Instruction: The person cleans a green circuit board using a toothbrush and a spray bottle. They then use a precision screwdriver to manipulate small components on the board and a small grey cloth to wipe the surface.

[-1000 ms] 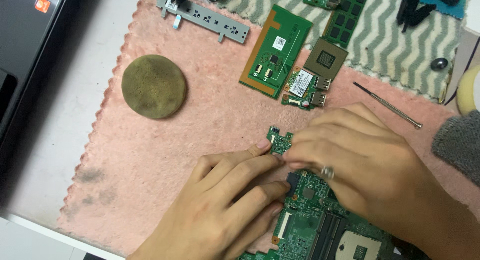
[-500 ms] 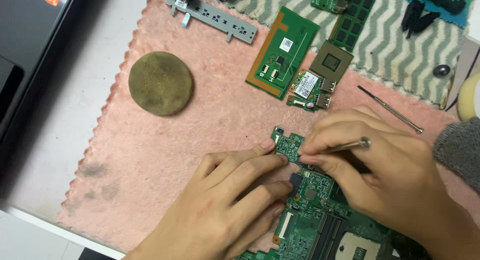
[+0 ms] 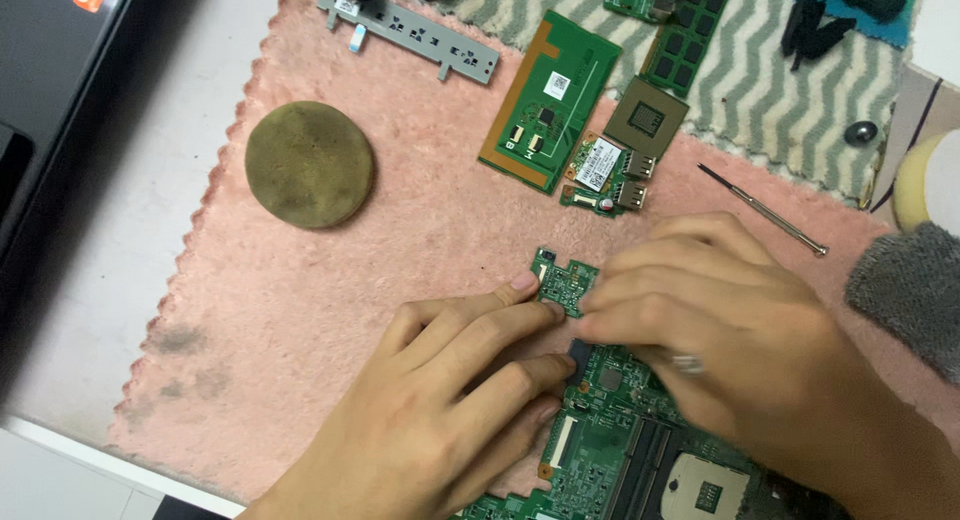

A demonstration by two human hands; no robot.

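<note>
Motherboard (image 3: 620,450) lay green under both hands, on a pink fleece mat (image 3: 400,240) that covered a pale surface (image 3: 130,230). Its upper corner poked out between the fingertips, and a socket and dark slots showed toward the person's body, below the right hand.

Left hand (image 3: 450,400) rested flat on the board's left edge, fingers stretched together, fingertips pressed on the corner. Right hand (image 3: 720,320) was curled over the same corner, fingers bunched and touching the left fingertips; whether it pinched anything could not be told, for the fingers were blurred. A ring sat on one finger.

Beyond the hands, farther from the person, lay a smaller green board (image 3: 550,100), a square chip (image 3: 647,118) and a small card (image 3: 600,170), close together. A round olive pad (image 3: 308,164) sat well left of them, and a grey metal bracket (image 3: 410,32) beyond it. A thin screwdriver (image 3: 760,210) lay just beyond the right hand, by a grey zigzag cloth (image 3: 780,100). A dark laptop (image 3: 50,80) edged the surface far to the left.
</note>
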